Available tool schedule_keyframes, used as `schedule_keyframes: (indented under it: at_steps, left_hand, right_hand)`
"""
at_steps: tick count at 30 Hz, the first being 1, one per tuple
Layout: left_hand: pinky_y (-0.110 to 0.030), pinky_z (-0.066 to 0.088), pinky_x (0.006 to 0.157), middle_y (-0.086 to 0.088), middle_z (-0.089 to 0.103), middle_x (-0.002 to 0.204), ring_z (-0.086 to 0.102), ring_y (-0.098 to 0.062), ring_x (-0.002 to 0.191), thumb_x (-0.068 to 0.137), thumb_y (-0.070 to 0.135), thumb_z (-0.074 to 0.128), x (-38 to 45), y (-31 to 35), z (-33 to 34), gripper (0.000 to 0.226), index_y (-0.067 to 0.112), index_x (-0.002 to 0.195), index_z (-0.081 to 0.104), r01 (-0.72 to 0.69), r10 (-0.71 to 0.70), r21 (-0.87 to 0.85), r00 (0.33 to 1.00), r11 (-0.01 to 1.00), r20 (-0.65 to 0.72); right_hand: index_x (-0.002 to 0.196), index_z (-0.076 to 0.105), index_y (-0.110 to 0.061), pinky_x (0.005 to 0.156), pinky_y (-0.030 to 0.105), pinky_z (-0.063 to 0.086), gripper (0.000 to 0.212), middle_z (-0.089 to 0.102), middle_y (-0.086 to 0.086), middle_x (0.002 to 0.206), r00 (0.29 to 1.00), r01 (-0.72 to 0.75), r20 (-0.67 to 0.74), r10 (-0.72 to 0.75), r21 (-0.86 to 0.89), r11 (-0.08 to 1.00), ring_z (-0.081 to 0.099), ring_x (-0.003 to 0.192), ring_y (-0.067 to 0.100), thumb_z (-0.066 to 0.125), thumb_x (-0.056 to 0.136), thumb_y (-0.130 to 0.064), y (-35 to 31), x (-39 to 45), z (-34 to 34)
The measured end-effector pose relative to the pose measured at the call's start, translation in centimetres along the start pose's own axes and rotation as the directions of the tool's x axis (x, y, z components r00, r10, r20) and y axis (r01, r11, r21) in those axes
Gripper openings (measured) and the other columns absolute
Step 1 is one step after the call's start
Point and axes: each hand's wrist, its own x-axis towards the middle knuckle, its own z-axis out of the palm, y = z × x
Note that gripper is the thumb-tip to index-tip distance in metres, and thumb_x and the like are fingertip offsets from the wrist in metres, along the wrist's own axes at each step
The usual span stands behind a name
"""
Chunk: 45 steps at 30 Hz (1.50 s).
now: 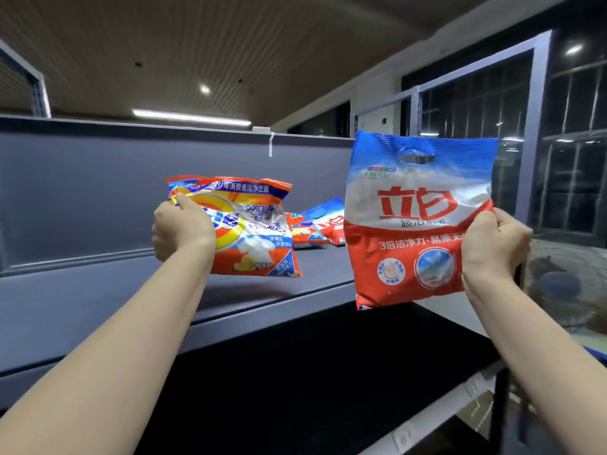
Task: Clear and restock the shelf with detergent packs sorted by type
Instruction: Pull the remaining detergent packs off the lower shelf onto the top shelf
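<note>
My left hand (182,232) grips the left edge of an orange detergent pack (253,231) with a yellow and blue logo, held upright just above the grey shelf (98,303). My right hand (496,246) grips the right edge of a larger red, white and blue detergent pack (414,221) with a cut-out handle, held upright in front of the shelf's right end. Further back on the shelf lie two more packs (315,226), one orange and one red and blue, partly hidden behind the held ones.
A grey back panel (98,185) closes the shelf behind. A lower dark shelf level (312,382) runs beneath my arms. A metal upright (533,133) stands at the right, with dark windows (574,152) beyond. A fan (558,284) sits low at the right.
</note>
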Motion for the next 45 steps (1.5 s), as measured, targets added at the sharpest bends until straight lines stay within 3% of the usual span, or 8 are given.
schedule_keyframes:
  at_steps: [10, 13, 19, 23, 27, 31, 38, 45]
  left_hand:
    - [-0.044, 0.021, 0.110, -0.021, 0.029, 0.149, 0.028, -0.037, 0.137, 0.096, 0.037, 0.045, 0.3, -0.5, 12.3, 0.064, -0.003, 0.142, 0.025, 0.023, -0.081, 0.252, 0.971, 0.968, 0.224]
    - [-0.055, -0.001, 0.114, -0.009, -0.008, 0.159, -0.009, -0.038, 0.144, 0.082, 0.058, 0.058, -0.3, -1.6, 14.0, 0.103, 0.008, 0.151, -0.001, -0.216, -0.072, 0.572, 0.896, 0.791, 0.438]
    - [-0.065, -0.007, 0.110, -0.001, -0.001, 0.159, -0.024, -0.040, 0.140, 0.015, 0.104, 0.031, -0.1, -2.2, 13.3, 0.154, 0.025, 0.148, 0.024, -0.516, -0.122, 0.627, 0.708, 0.584, 0.695]
    - [-0.063, -0.005, 0.110, 0.005, -0.002, 0.159, -0.032, -0.035, 0.138, 0.022, 0.098, 0.033, -1.1, -2.6, 12.2, 0.141, 0.036, 0.147, 0.023, -0.563, -0.050, 0.602, 0.706, 0.566, 0.707]
    - [-0.057, -0.003, 0.113, 0.004, 0.010, 0.159, -0.019, -0.029, 0.144, 0.042, 0.100, 0.027, -2.4, -2.2, 13.4, 0.118, 0.042, 0.145, 0.024, -0.661, 0.085, 0.615, 0.708, 0.430, 0.701]
    - [-0.058, 0.007, 0.113, 0.005, 0.030, 0.153, 0.012, -0.026, 0.144, 0.081, 0.074, 0.041, -3.9, -1.7, 14.4, 0.067, 0.041, 0.139, 0.038, -0.667, 0.125, 0.621, 0.717, 0.413, 0.686]
    - [-0.052, 0.024, 0.110, 0.000, 0.043, 0.145, 0.032, -0.025, 0.136, 0.087, 0.054, 0.052, -6.1, -1.7, 14.0, 0.057, 0.025, 0.136, 0.047, -0.604, 0.195, 0.610, 0.774, 0.512, 0.603]
    - [-0.035, 0.036, 0.096, -0.003, 0.053, 0.134, 0.047, -0.027, 0.121, 0.092, 0.044, 0.049, -8.8, -1.0, 10.0, 0.042, 0.020, 0.126, 0.053, -0.508, 0.165, 0.642, 0.840, 0.575, 0.517]
  right_hand:
    - [0.065, 0.056, -0.011, 0.074, 0.042, 0.057, 0.027, 0.066, -0.003, 0.067, 0.992, -0.099, 0.082, 0.099, 0.005, 0.995, 0.067, 0.069, 0.020, 0.042, 0.084, -0.024, 4.3, 7.8, 6.2]
    - [0.061, 0.052, -0.016, 0.073, 0.035, 0.056, 0.030, 0.064, -0.008, 0.067, 0.981, -0.165, 0.107, 0.161, 0.025, 0.986, 0.065, 0.067, 0.014, 0.041, 0.089, -0.024, 5.6, 10.1, 8.3]
    - [0.064, 0.046, -0.008, 0.061, 0.032, 0.033, 0.023, 0.048, -0.001, 0.060, 0.972, -0.230, 0.068, 0.226, 0.048, 0.972, 0.039, 0.060, 0.023, 0.037, 0.085, -0.011, 7.0, 14.5, 15.3]
    - [0.104, 0.062, -0.008, 0.077, 0.032, 0.039, 0.027, 0.064, 0.015, 0.103, 0.962, -0.199, 0.201, 0.182, 0.066, 0.978, 0.054, 0.089, 0.029, 0.038, 0.095, -0.015, 8.3, 16.7, 21.5]
    - [0.152, 0.006, -0.010, 0.113, 0.038, 0.022, 0.087, 0.018, 0.016, 0.156, 0.779, 0.090, 0.605, 0.164, -0.367, 0.926, 0.022, 0.142, 0.032, 0.063, 0.088, -0.023, 11.9, 17.5, 25.1]
    - [0.145, 0.032, -0.034, 0.115, 0.052, 0.010, 0.068, 0.011, -0.001, 0.159, 0.503, 0.667, 0.857, 0.109, -0.466, 0.582, -0.004, 0.145, 0.038, 0.063, 0.085, -0.038, 13.8, 16.5, 23.5]
    - [0.146, 0.031, -0.030, 0.115, 0.055, 0.004, 0.059, 0.011, 0.001, 0.159, 0.475, 0.735, 0.879, 0.039, -0.421, 0.531, -0.009, 0.145, 0.034, 0.050, 0.091, -0.027, 13.9, 15.8, 21.0]
    - [0.132, 0.053, -0.021, 0.107, 0.045, 0.033, 0.047, 0.050, 0.008, 0.138, 0.392, 0.731, 0.916, -0.082, -0.257, 0.632, 0.040, 0.130, 0.032, 0.054, 0.088, -0.036, 12.1, 13.0, 17.4]
